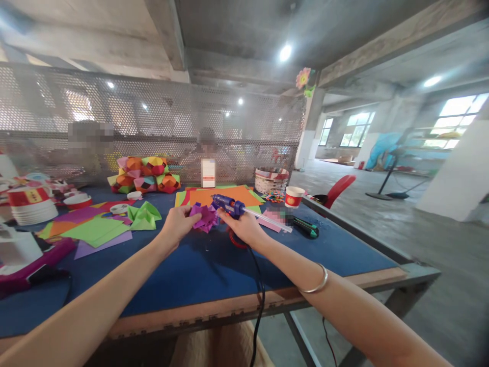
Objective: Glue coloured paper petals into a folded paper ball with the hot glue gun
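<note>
Pinched in my left hand [179, 224] is a purple folded-paper piece [205, 218] with pointed petals, held above the blue table mat. My right hand [244, 227] grips a blue hot glue gun [228, 203]. A clear glue stick [269, 220] juts from its back end toward the right, and its black cord [261, 290] drops over the table edge. The gun lies close against the purple paper; whether its nozzle touches the paper is hidden. Beneath my right hand shows part of a red ring-shaped thing [237, 239].
Paper sheets [217, 197] and a light-green folded piece [144, 215] lie beyond and left. Multicoloured paper balls [144, 174], a phone [208, 173] and a woven basket [272, 179] line the mesh screen. To the right are a paper cup [294, 197] and a green-black cutter [305, 226].
</note>
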`<state>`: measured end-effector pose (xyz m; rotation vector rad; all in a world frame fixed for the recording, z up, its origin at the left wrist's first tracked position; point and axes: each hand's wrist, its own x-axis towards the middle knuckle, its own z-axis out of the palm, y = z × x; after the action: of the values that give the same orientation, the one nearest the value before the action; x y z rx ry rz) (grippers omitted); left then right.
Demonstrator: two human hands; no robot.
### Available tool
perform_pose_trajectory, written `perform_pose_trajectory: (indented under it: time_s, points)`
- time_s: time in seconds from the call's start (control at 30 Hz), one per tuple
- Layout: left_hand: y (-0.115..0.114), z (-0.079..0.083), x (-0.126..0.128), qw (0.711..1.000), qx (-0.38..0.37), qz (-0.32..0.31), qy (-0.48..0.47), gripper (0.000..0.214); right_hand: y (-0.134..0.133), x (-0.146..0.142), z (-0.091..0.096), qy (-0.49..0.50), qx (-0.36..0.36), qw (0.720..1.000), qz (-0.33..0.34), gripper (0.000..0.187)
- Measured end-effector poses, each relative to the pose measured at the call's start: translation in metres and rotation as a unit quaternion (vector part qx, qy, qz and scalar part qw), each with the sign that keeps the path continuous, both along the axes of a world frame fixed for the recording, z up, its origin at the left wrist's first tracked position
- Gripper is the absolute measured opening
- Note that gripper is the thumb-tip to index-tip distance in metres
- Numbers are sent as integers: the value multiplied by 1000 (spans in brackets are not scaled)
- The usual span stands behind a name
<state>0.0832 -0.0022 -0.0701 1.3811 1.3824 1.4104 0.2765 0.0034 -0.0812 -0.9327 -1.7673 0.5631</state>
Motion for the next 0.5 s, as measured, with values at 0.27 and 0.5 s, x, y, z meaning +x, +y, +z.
perform_pose_trajectory:
  time_s: [0.27,0.5]
  points:
    - [12,-11,-10,1000,19,-3,-18,26,-6,-3,2,-22,-36,999,7,18]
    - [13,-13,-10,999,45,17,24,23,-6,-4,2,-61,-14,998,-10,12]
